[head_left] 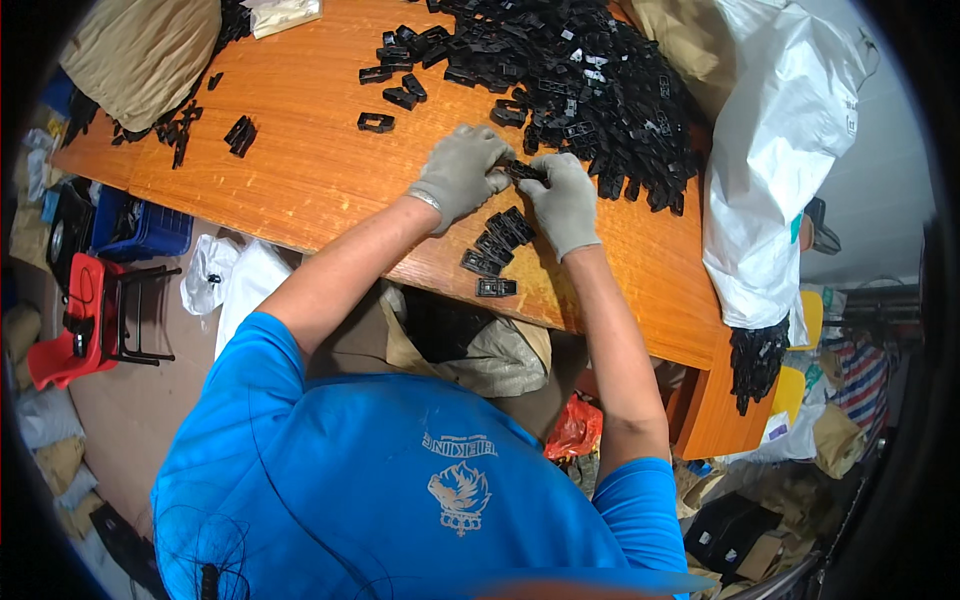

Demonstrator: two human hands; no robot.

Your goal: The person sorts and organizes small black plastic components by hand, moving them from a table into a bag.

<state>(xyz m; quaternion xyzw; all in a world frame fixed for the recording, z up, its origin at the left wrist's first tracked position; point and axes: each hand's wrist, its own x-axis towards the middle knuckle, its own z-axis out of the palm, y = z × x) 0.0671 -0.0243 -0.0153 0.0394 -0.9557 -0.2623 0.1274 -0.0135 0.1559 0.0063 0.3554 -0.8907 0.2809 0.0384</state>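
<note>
Both of my hands wear grey gloves and meet over the wooden table (330, 190). Between them is a small black plastic part (525, 172). My left hand (462, 172) pinches its left end, and my right hand (563, 203) grips the right end. Just below my hands lies a short row of similar black parts (495, 242), with a single one (496, 288) close to the table's front edge. Beyond my hands a large heap of black plastic parts (590, 90) spreads across the table. A few loose ones (376, 122) lie left of the heap.
White sack (775, 170) stands at the table's right side; a brown sack (145, 55) lies at the far left. An open sack (470, 350) hangs below the front edge. A red chair (85, 320) and blue crate (150, 225) stand on the left floor.
</note>
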